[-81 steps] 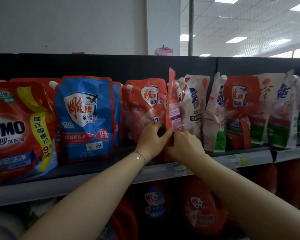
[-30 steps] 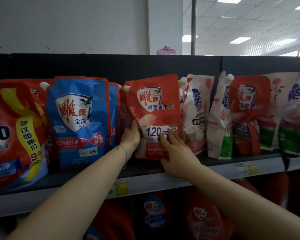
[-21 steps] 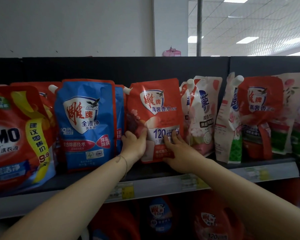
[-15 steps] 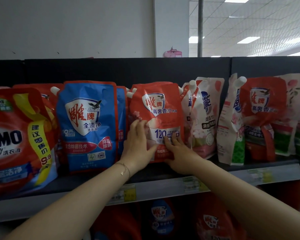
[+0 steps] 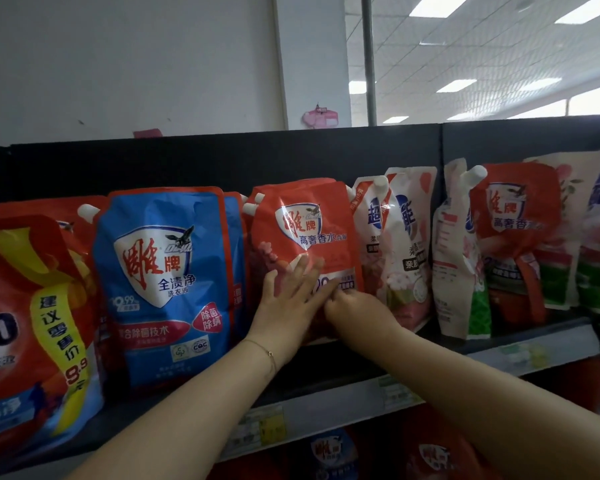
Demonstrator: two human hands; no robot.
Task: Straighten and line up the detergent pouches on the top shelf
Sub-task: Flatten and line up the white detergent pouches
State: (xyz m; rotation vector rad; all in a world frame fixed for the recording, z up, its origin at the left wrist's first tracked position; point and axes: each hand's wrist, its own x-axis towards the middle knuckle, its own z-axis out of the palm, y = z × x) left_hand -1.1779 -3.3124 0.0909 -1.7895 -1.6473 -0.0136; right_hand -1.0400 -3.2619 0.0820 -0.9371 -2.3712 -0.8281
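Red pouch point(image 5: 305, 233) stands upright at the middle of the top shelf point(image 5: 326, 414), set back from the front edge, with both hands on its lower front. The left hand point(image 5: 291, 303) lies flat on it, fingers straight and spread, pressing the film. The right hand point(image 5: 355, 308) meets the lower right part with fingers bent. The left hand covers their tips, so I cannot tell whether they pinch the film or only push.

It will likely handle as a soft, heavy bag: glossy plastic film, liquid inside, a bulging belly and a flat welded rim. Film this slick may slide under a flat palm, and the body will probably sag wherever it is squeezed. The stiffer seams along the sides and bottom look like the better places to take hold. A push low on the front should seat the base without tipping the top.

Just beside it on the left, the blue pouch point(image 5: 163, 282) faces front, smooth and square-shouldered. Close against its right side, the white pouches point(image 5: 395, 244) stand creased, with a round white cap point(image 5: 381, 181) at the top. Further right, a side-on pouch point(image 5: 459, 268) shows mostly its narrow edge, and a slumped pouch point(image 5: 520, 233) folds over at the waist. Paper price tags point(image 5: 260, 429) sit on the shelf's grey rail.
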